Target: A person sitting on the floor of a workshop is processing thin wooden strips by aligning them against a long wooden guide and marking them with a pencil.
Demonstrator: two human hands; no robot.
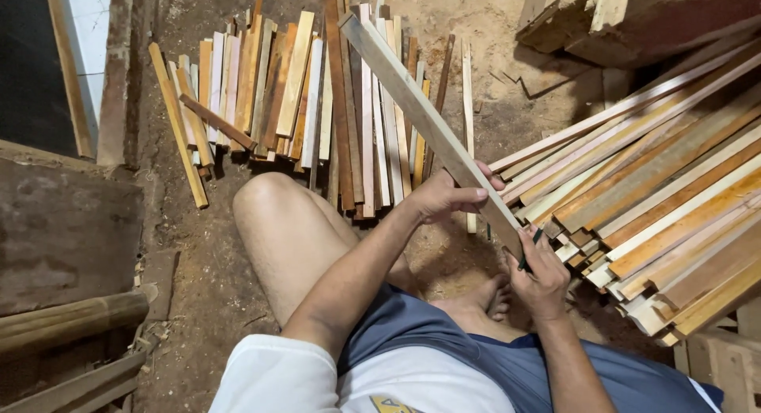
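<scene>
I sit on a dirt floor with one knee raised. My left hand [448, 195] grips a long pale wooden slat [412, 104] near its lower part; the slat slants up and away to the left over a heap of slats. My right hand [539, 278] is closed on the slat's near end and also holds a dark pen-like object [529, 253] against the wood. My bare foot [487, 298] rests under the hands.
A pile of short wooden slats [301, 96] lies ahead on the floor. A larger stack of long slats [674, 199] fans out at the right. Sawdust covers the ground. Rough timber blocks [634, 17] sit top right, and bamboo and planks [71, 318] at the left.
</scene>
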